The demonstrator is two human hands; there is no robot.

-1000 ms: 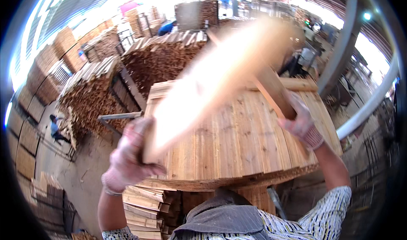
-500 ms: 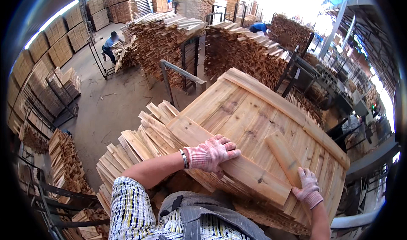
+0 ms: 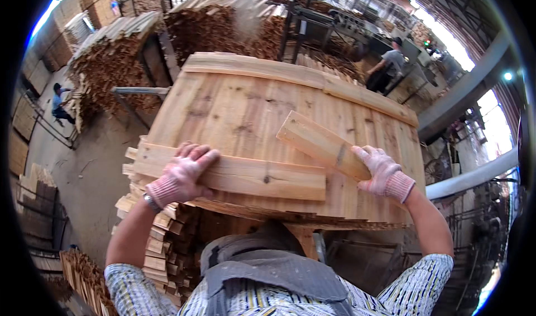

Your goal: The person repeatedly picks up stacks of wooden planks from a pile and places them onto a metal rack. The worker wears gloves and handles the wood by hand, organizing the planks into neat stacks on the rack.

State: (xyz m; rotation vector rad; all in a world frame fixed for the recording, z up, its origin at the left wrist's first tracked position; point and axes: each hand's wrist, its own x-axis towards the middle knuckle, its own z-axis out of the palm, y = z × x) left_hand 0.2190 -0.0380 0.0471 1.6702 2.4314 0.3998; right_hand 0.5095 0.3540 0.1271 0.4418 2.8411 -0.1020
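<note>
A broad layer of pale wooden boards [image 3: 234, 112] lies side by side on top of a stack in front of me. Across its near edge runs a wooden plank [image 3: 268, 177] with a dark knot. My left hand [image 3: 184, 173], in a pinkish-white knit glove, grips this plank near its left end, fingers over the top. A shorter board [image 3: 312, 140] rests at a slant on the layer, beyond the plank's right end. My right hand [image 3: 382, 170], gloved alike, closes on that board's near right end, thumb at its near side.
Two planks end to end [image 3: 251, 67] border the layer's far edge. Rough timber stacks [image 3: 223, 31] stand beyond, beside a metal rack [image 3: 139, 91]. One person [image 3: 61, 103] works at far left, another [image 3: 391, 64] at far right. Loose board ends [image 3: 162, 243] jut out below my left hand.
The view has turned to the right. My left hand has shifted leftward along the near plank toward its end. My right hand still holds the short board, now lying at a flatter slant in view.
</note>
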